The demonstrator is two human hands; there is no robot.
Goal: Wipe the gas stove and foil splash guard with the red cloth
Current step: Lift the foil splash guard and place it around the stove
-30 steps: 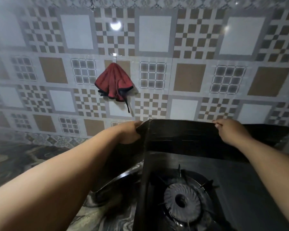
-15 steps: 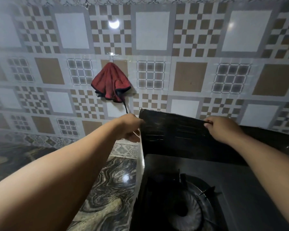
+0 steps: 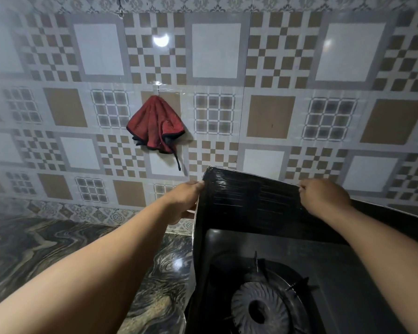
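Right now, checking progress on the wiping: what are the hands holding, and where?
Both hold the splash guard: left hand at its left corner edge, right hand on its top edge.

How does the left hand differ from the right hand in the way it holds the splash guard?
The left hand grips the splash guard at its left corner edge; the right hand pinches its top edge, further right. Both hold the same panel, and neither touches the red cloth.
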